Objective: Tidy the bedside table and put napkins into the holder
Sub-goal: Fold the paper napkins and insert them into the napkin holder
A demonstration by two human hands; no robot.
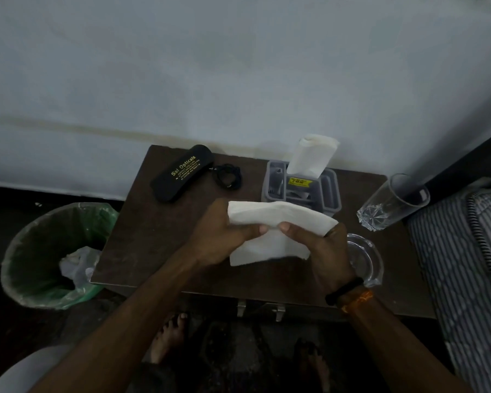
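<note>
1. Left hand (219, 236) and right hand (321, 251): both clamped on 1 white napkin (270, 231), held above the bench (153, 236) centre.
2. Holder (301, 188), at 12 o'clock from the napkin: grey, with 1 napkin upright inside.
3. Case (182, 173), at 10 o'clock: black.
4. Glass (391, 202), at 2 o'clock: standing on the bench.
5. Bin (54, 256), at 9 o'clock: on the floor.

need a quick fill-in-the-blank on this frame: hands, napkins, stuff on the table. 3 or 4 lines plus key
1. Both hands, left and right, hold a white ____.
2. Another napkin stands in the grey ____.
3. The black case reads "Sai ____".
4. The bin stands to the table's ____.

Missing words: napkin; holder; Opticals; left
</note>
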